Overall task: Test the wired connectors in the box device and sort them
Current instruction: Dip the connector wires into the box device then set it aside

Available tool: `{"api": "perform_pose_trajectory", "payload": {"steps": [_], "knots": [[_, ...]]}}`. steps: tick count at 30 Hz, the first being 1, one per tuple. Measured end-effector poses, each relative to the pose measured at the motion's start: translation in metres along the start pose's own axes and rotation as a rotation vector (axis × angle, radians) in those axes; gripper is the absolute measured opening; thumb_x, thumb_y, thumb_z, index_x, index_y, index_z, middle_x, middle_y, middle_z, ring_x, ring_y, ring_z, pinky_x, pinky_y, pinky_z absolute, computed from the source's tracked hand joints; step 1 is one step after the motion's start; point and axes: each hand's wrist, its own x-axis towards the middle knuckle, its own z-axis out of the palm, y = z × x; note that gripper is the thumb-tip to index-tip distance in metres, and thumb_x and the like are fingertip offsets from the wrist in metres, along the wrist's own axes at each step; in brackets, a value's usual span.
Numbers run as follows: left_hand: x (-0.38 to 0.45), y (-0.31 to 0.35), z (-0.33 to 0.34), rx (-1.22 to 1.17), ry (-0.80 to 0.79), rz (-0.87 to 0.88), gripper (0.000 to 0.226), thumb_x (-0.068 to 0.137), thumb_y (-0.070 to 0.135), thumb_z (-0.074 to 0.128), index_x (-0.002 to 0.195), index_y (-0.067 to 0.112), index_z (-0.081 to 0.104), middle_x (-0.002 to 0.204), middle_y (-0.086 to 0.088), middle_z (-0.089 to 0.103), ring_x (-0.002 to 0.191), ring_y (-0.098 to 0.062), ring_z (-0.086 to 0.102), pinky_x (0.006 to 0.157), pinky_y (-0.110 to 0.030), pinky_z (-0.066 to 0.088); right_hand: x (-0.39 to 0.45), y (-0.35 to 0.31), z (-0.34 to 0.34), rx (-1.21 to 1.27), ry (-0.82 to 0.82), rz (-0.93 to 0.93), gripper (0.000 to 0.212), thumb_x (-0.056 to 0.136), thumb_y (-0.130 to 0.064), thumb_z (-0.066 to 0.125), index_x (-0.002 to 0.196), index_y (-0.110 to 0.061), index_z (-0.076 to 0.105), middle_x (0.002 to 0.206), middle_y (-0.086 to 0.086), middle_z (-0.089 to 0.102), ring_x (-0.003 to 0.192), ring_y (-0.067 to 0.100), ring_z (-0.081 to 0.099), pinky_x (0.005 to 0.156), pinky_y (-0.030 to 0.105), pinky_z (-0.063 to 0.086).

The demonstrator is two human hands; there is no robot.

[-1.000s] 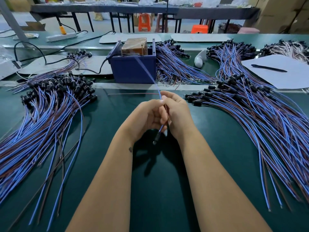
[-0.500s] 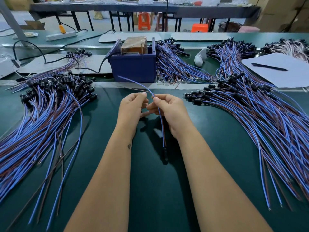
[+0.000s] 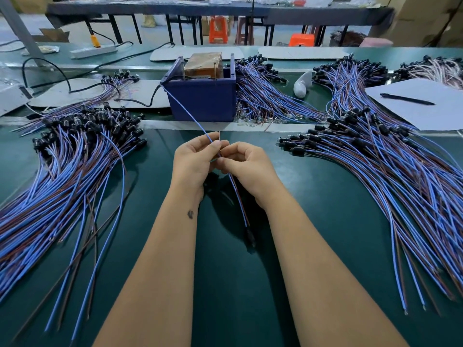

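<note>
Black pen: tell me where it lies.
The black pen lies on the white sheet of paper at far right in the head view, behind the right-hand wire pile.

The table (image 3: pixel 313 209) under the hands is covered in a matt dark-green mat. Just beyond the fingertips stands a smooth blue plastic box (image 3: pixel 203 101) (a brown block wrapped in glossy tape sits inside). Right of it lie white paper (image 3: pixel 426 106), matt, and glossy plastic-sheathed wires (image 3: pixel 375 166).
</note>
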Motion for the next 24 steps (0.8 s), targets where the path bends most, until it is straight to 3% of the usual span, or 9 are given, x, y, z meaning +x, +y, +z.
{"api": "perform_pose_trajectory", "payload": {"steps": [6, 10, 12, 15, 17, 19, 21, 24], "knots": [[-0.0008, 0.0009, 0.0002, -0.006, -0.056, -0.009, 0.023, 0.091, 0.001, 0.063, 0.106, 0.017, 0.068, 0.076, 0.003, 0.073, 0.067, -0.005, 0.068, 0.064, -0.016, 0.053, 0.0037, -0.0006, -0.0007, 0.162, 0.145, 0.024, 0.002, 0.097, -0.015, 0.059, 0.096, -0.016, 0.059, 0.081, 0.004, 0.064, 0.063, 0.009, 0.059, 0.061, 0.017, 0.048], [-0.0054, 0.0001, 0.0040, 0.130, -0.168, -0.003, 0.032, 0.090, 0.002, 0.066, 0.118, 0.018, 0.066, 0.070, 0.006, 0.074, 0.063, -0.002, 0.068, 0.060, -0.012, 0.051, 0.0029, 0.0000, -0.0010, 0.194, 0.155, 0.009, 0.017, 0.097, -0.008, 0.054, 0.087, -0.015, 0.065, 0.072, 0.001, 0.061, 0.061, 0.008, 0.056, 0.057, 0.014, 0.047], [-0.0062, 0.0000, 0.0045, 0.177, -0.182, -0.003, 0.036, 0.091, 0.001, 0.064, 0.124, 0.016, 0.064, 0.075, 0.003, 0.075, 0.068, -0.005, 0.071, 0.060, -0.012, 0.050, 0.0024, -0.0003, -0.0011, 0.215, 0.172, 0.013, 0.018, 0.096, -0.005, 0.055, 0.083, -0.014, 0.065, 0.069, 0.002, 0.061, 0.058, 0.007, 0.057, 0.059, 0.018, 0.049], [-0.0064, -0.0001, 0.0042, 0.218, -0.196, -0.004, 0.037, 0.093, 0.002, 0.062, 0.127, 0.018, 0.063, 0.083, -0.001, 0.075, 0.073, -0.008, 0.071, 0.064, -0.016, 0.054, 0.0024, -0.0003, -0.0004, 0.229, 0.200, 0.029, 0.019, 0.095, -0.004, 0.056, 0.081, -0.014, 0.063, 0.071, 0.005, 0.062, 0.064, 0.015, 0.059, 0.070, 0.035, 0.054], [-0.0058, -0.0010, 0.0043, 0.204, -0.181, -0.005, 0.032, 0.096, 0.006, 0.059, 0.124, 0.020, 0.064, 0.083, 0.002, 0.076, 0.072, -0.010, 0.072, 0.065, -0.019, 0.056, 0.0019, -0.0008, 0.0008, 0.234, 0.211, 0.044, 0.017, 0.096, -0.008, 0.056, 0.082, -0.016, 0.062, 0.079, 0.010, 0.064, 0.072, 0.023, 0.063, 0.072, 0.042, 0.055], [-0.0043, -0.0015, 0.0037, 0.216, -0.132, 0.007, 0.025, 0.099, 0.010, 0.056, 0.117, 0.025, 0.064, 0.079, 0.004, 0.076, 0.067, -0.009, 0.071, 0.061, -0.018, 0.054, 0.0024, -0.0008, 0.0005, 0.207, 0.239, 0.028, 0.015, 0.098, -0.011, 0.054, 0.085, -0.018, 0.059, 0.082, 0.009, 0.065, 0.075, 0.022, 0.065, 0.070, 0.039, 0.053], [-0.0021, -0.0028, 0.0026, 0.231, -0.083, 0.030, 0.023, 0.100, 0.014, 0.053, 0.117, 0.027, 0.063, 0.072, 0.004, 0.075, 0.060, -0.010, 0.069, 0.057, -0.018, 0.053, 0.0028, -0.0009, -0.0017, 0.155, 0.281, -0.009, 0.013, 0.099, -0.014, 0.053, 0.088, -0.019, 0.057, 0.074, 0.004, 0.064, 0.064, 0.012, 0.062, 0.063, 0.029, 0.049], [-0.0006, -0.0064, 0.0015, 0.330, -0.038, 0.079, 0.024, 0.101, 0.019, 0.052, 0.120, 0.029, 0.062, 0.057, 0.005, 0.066, 0.050, -0.011, 0.063, 0.053, -0.020, 0.051, 0.0027, 0.0012, -0.0043, 0.039, 0.310, -0.046, 0.012, 0.098, -0.020, 0.053, 0.088, -0.025, 0.057, 0.063, 0.000, 0.059, 0.054, 0.013, 0.050, 0.059, 0.031, 0.045]]}}
